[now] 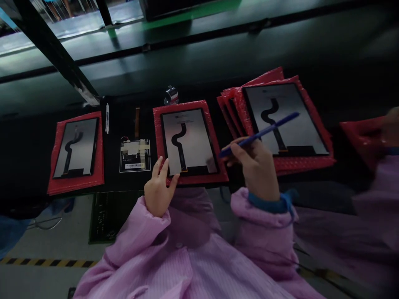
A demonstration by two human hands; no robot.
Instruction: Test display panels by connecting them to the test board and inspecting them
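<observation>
In front of me a display panel [198, 141] with a black ribbon cable [180, 143] lies on a red bubble-wrap bag [158, 124]. My left hand [158, 189] rests at the panel's lower left corner, fingers spread, holding nothing. Between the fingers of my right hand [257, 166] is a blue pen [268, 132], slanting up to the right. That hand hovers just right of the panel, wearing a blue wrist strap [269, 203]. Farther right, another panel [294, 112] tops a stack of red bubble-wrap bags [232, 114].
At left another panel [77, 145] lies on red bubble wrap. Beside it are a white pen [107, 118] and a small circuit module [135, 155] with a ribbon. A shiny metal cylinder [171, 95] stands behind. A co-worker's hand [391, 126] and sleeve are at far right.
</observation>
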